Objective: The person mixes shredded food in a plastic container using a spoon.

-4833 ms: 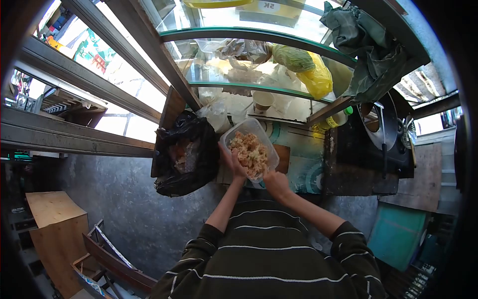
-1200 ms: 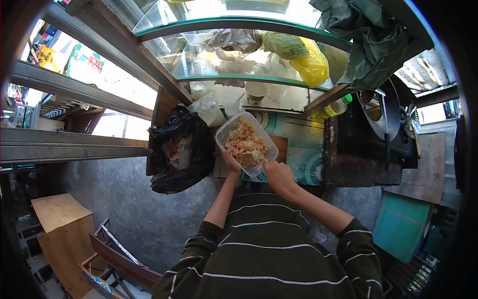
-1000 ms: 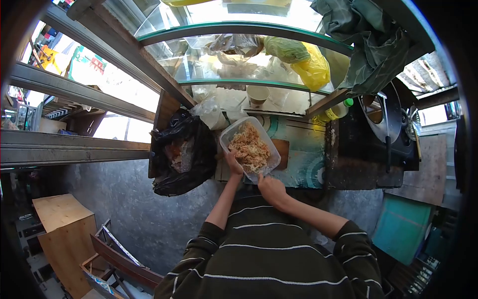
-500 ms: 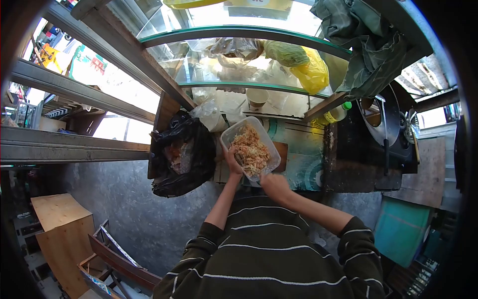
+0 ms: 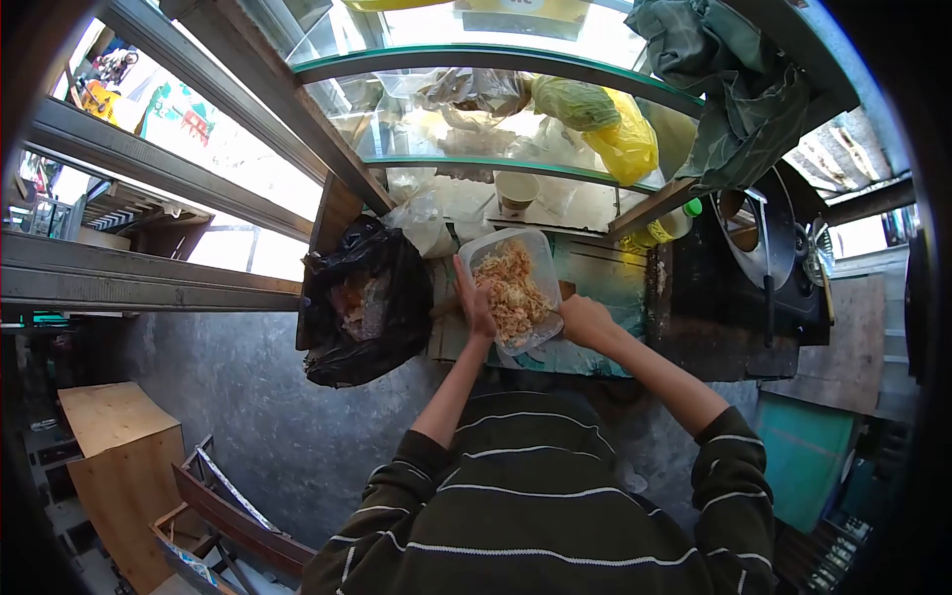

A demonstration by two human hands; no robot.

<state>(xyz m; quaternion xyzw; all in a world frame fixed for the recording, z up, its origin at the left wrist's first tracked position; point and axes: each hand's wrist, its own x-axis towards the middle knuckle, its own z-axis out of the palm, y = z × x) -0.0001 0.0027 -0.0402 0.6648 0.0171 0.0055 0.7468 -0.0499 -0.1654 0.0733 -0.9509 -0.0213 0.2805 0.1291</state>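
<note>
A clear plastic container holds a heap of pale orange-brown shredded food. My left hand grips the container by its left side, with the fingers along the wall. At its lower right corner is my right hand, closed in a fist. Whatever that fist holds is mostly hidden, though a pale shape shows at the food's edge beside it. Underneath lies a worn green counter, with part of a brown wooden board behind the container.
A black plastic bag stands open at the left. Behind are a paper cup, a glass shelf and a yellow bag. At right sit a bottle with a green cap and a stove with a pan.
The container has turned more upright and shifted slightly right. My right hand has moved right and up, from the container's bottom edge to its lower right corner. Some food has shifted.
</note>
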